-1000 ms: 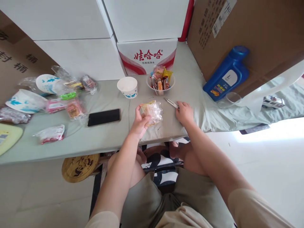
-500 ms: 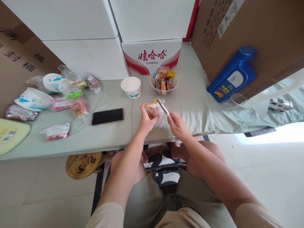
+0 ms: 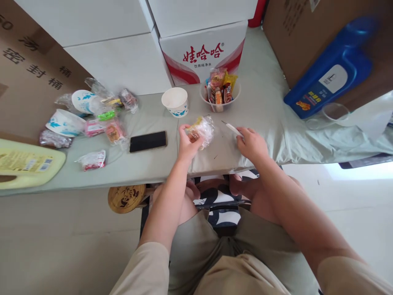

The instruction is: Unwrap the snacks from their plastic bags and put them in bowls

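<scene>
My left hand [image 3: 188, 141] pinches a crinkled clear plastic snack packet [image 3: 205, 130] with some yellow on it, held just over the table's front part. What is inside the packet is hard to make out. Off to its right, my right hand [image 3: 252, 144] is closed round a slim white-handled knife [image 3: 233, 130], whose thin dark tip points up and left, apart from the packet. Behind the packet stands a white paper cup [image 3: 175, 102] with a blue pattern. Beside that cup is a clear plastic bowl [image 3: 221, 107] filled with wrapped snacks [image 3: 217, 88].
A black phone [image 3: 147, 141] lies left of my hands. Farther left are tipped paper cups [image 3: 66, 123], several wrapped snacks [image 3: 115, 131] and a pale yellow jug [image 3: 33, 164]. At right stand a blue bottle [image 3: 331, 73] and a clear plastic cup [image 3: 336, 112]. Cartons [image 3: 204, 55] line the back.
My right hand has drawn the knife away from the packet to the right. The left hand still holds the packet, now turned somewhat. The camera view has shifted.
</scene>
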The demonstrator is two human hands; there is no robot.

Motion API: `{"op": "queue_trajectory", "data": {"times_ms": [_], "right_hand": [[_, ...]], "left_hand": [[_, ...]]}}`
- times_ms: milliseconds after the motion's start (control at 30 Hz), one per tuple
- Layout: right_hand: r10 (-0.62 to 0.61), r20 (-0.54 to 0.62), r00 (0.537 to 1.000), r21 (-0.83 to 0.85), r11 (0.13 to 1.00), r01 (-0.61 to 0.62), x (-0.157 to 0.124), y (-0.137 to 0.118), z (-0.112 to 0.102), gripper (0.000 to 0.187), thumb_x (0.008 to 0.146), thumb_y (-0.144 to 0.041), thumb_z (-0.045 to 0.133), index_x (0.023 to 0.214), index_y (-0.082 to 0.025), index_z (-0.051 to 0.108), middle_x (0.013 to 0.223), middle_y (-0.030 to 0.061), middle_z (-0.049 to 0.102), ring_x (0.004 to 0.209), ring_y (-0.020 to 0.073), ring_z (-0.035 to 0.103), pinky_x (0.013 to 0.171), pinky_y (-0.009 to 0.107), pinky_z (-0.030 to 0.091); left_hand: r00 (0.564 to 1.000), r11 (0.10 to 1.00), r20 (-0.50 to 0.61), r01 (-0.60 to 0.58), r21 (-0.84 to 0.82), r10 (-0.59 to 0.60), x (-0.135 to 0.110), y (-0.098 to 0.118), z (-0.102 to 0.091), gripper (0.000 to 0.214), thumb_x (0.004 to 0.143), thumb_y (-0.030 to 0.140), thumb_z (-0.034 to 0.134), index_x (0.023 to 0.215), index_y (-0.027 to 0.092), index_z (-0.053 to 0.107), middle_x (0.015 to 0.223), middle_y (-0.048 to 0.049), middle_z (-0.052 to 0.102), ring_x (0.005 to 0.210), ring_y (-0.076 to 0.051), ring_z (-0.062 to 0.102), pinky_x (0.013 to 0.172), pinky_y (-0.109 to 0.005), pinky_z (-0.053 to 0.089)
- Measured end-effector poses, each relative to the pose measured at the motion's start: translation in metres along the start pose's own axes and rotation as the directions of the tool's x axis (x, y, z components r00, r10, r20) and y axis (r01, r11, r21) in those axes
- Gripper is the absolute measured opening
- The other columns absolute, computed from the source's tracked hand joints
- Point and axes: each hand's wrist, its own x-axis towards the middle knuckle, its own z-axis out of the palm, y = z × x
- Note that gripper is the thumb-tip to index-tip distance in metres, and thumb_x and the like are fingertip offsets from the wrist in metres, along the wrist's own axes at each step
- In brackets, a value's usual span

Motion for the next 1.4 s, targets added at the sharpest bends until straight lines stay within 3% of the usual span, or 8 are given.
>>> {"op": "queue_trajectory", "data": {"times_ms": [200, 333, 500, 633, 833, 1033, 1200, 1400], "right_hand": [[-0.025, -0.187, 0.982, -0.108, 0.994, 0.004, 0.006, 0.009, 0.005, 0.049, 0.09, -0.022, 0.046, 0.137, -0.022, 0.06, 0.126, 0.0183, 0.06, 0.108, 0.0355, 0.056, 0.086, 0.05, 0.047], [-0.134, -0.224, 0.965, -0.036, 0.991, 0.129, 0.0, 0.001, 0.007, 0.047, 0.09, -0.023, 0.046, 0.135, -0.022, 0.061, 0.128, 0.0177, 0.059, 0.114, 0.0361, 0.053, 0.091, 0.053, 0.046], [-0.252, -0.187, 0.949, 0.059, 0.962, 0.267, -0.002, -0.01, 0.02, 0.041, 0.09, -0.025, 0.048, 0.128, -0.02, 0.064, 0.126, 0.0178, 0.061, 0.113, 0.0339, 0.058, 0.094, 0.051, 0.048], [-0.404, -0.116, 0.907, 0.244, 0.874, 0.421, -0.003, -0.018, 0.034, 0.041, 0.088, -0.028, 0.053, 0.128, -0.02, 0.061, 0.128, 0.0166, 0.063, 0.119, 0.0314, 0.059, 0.102, 0.049, 0.048], [-0.375, 0.046, 0.926, 0.377, 0.865, 0.332, -0.004, -0.022, 0.039, 0.064, 0.082, -0.034, 0.062, 0.143, -0.02, 0.049, 0.126, 0.0136, 0.066, 0.111, 0.0289, 0.063, 0.095, 0.043, 0.05], [-0.333, 0.029, 0.943, 0.361, 0.883, 0.301, 0.002, -0.014, 0.026, 0.056, 0.081, -0.034, 0.064, 0.135, -0.021, 0.058, 0.1, 0.008, 0.066, 0.093, 0.0244, 0.062, 0.085, 0.038, 0.049], [-0.319, -0.029, 0.947, 0.377, 0.874, 0.306, 0.005, -0.003, 0.011, 0.021, 0.087, -0.029, 0.054, 0.099, -0.022, 0.07, 0.092, 0.0075, 0.064, 0.082, 0.0206, 0.06, 0.078, 0.035, 0.049], [-0.053, -0.286, 0.957, 0.322, 0.935, 0.148, 0.008, 0.009, -0.002, 0.023, 0.085, -0.021, 0.044, 0.092, -0.023, 0.065, 0.103, 0.0106, 0.065, 0.099, 0.0251, 0.061, 0.087, 0.041, 0.051]], "left_hand": [[0.998, 0.953, -0.006, -0.053, 0.297, 0.057, -0.007, -0.005, -0.003, 0.055, 0.076, 0.024, 0.075, 0.121, 0.028, 0.043, 0.107, -0.0033, 0.065, 0.088, -0.016, 0.071, 0.082, -0.032, 0.057], [0.969, 0.773, -0.088, -0.128, 0.622, 0.23, -0.005, 0.0, -0.018, 0.062, 0.076, 0.027, 0.076, 0.132, 0.027, 0.048, 0.13, -0.0116, 0.058, 0.115, -0.026, 0.065, 0.103, -0.045, 0.051], [0.946, 0.576, 0.137, -0.289, 0.764, 0.293, -0.002, 0.008, -0.017, 0.06, 0.071, 0.037, 0.083, 0.124, 0.024, 0.059, 0.138, -0.0134, 0.058, 0.135, -0.031, 0.051, 0.115, -0.048, 0.039], [0.985, 0.682, 0.074, -0.161, 0.713, 0.156, -0.003, 0.012, -0.007, 0.019, 0.081, 0.033, 0.07, 0.095, 0.02, 0.066, 0.101, -0.0083, 0.071, 0.095, -0.022, 0.067, 0.091, -0.038, 0.052], [0.99, 0.944, -0.092, 0.127, 0.303, -0.104, -0.009, 0.017, -0.003, 0.01, 0.082, 0.029, 0.063, 0.079, 0.02, 0.059, 0.071, 0.0007, 0.064, 0.062, -0.014, 0.063, 0.054, -0.024, 0.048], [0.96, 0.969, -0.236, 0.194, 0.156, -0.154, -0.005, 0.021, -0.01, 0.008, 0.079, 0.024, 0.063, 0.077, 0.019, 0.057, 0.066, 0.0028, 0.063, 0.054, -0.01, 0.061, 0.05, -0.02, 0.045], [0.951, 0.961, -0.294, 0.161, 0.224, -0.09, 0.0, 0.021, -0.02, 0.004, 0.078, 0.022, 0.06, 0.077, 0.02, 0.057, 0.065, 0.0024, 0.063, 0.054, -0.012, 0.063, 0.05, -0.021, 0.044], [0.945, 0.913, -0.319, 0.193, 0.36, -0.074, 0.007, 0.009, -0.039, 0.017, 0.075, 0.016, 0.057, 0.091, 0.021, 0.061, 0.078, -0.0011, 0.067, 0.058, -0.015, 0.065, 0.058, -0.028, 0.05]]}}
